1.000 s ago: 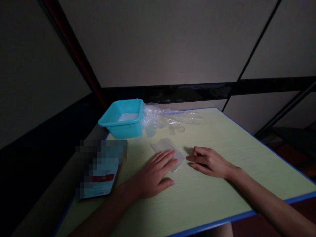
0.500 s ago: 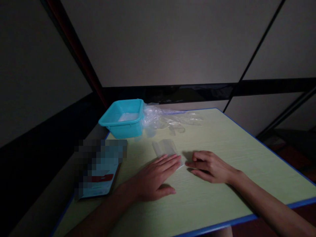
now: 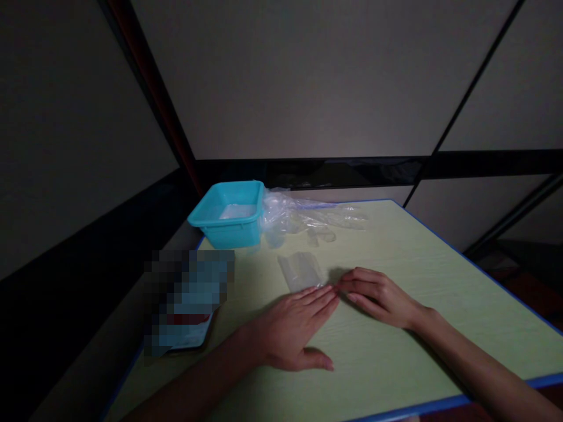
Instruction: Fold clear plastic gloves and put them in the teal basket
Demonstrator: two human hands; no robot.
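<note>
My two bare hands at a pale yellow-green, rectangular tabletop with a blue edge (image 3: 413,369). The small, thin, translucent plastic sheet (image 3: 301,269) lies flat on the tabletop, in front of my left fingertips and left of my right hand (image 3: 382,298). My left hand (image 3: 295,333) rests palm down, its fingers extended side by side and its thumb spread away from them; the fingertips reach the near edge of the sheet, and no grasp is formed. My right hand is bent, its fingertips meeting those of the left near the sheet's near right corner; whether its thumb and fingers pinch that corner, I cannot tell. Beyond the sheet, at the far left, stands a turquoise, rectangular plastic basin (image 3: 233,233) with a whitish item (image 3: 238,211) inside. Just right of the basin lies a crumpled heap of clear plastic film (image 3: 303,217). At the left edge, near my left forearm, lies a flat, dark-rimmed rectangular object with a light blue face (image 3: 199,303), partly masked by pixel blocks.
</note>
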